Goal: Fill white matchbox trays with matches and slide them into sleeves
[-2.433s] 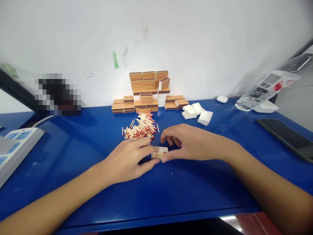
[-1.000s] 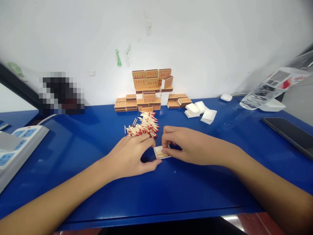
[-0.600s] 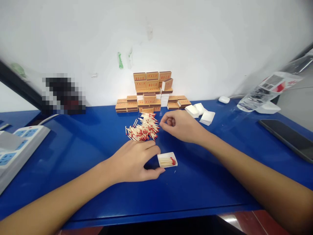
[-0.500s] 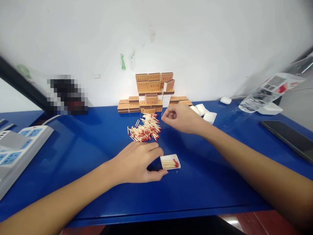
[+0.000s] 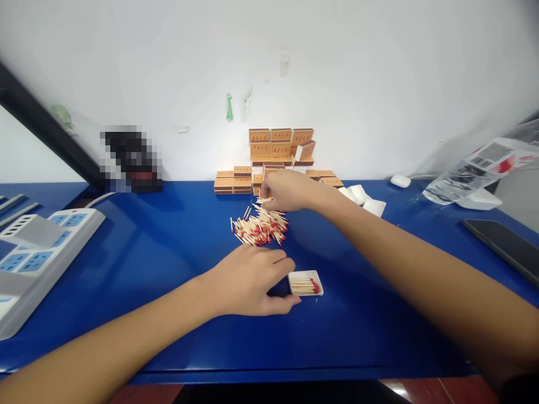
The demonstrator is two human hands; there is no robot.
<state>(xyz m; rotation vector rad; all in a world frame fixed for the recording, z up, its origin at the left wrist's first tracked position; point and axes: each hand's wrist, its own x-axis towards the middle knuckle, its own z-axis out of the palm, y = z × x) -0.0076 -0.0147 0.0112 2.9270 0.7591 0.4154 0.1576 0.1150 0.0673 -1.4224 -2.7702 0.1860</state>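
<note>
On the blue table lies a small white matchbox tray (image 5: 306, 283), partly filled with red-tipped matches lined up side by side. My left hand (image 5: 256, 280) grips its left end between thumb and fingers. Beyond it is a loose heap of matches (image 5: 261, 227), their red heads pointing various ways. My right hand (image 5: 286, 189) reaches over the heap's far edge, fingers pinched on a few matches (image 5: 264, 200); its fingertips are partly hidden. Behind it, orange matchboxes (image 5: 281, 148) stand stacked against the wall, some of them covered by the hand.
Several white empty trays (image 5: 374, 207) lie right of the stack. A white earphone case (image 5: 400, 180), a tilted plastic bottle (image 5: 467, 174) and a dark phone (image 5: 503, 247) are farther right. On the left lies a power strip (image 5: 54, 247) with a plug; more matchboxes (image 5: 233, 182) sit low beside the stack.
My right hand has moved left and onto the far side of the match heap, its fingers now at the matches. My left hand stays at the tray. The view has shifted slightly left.
</note>
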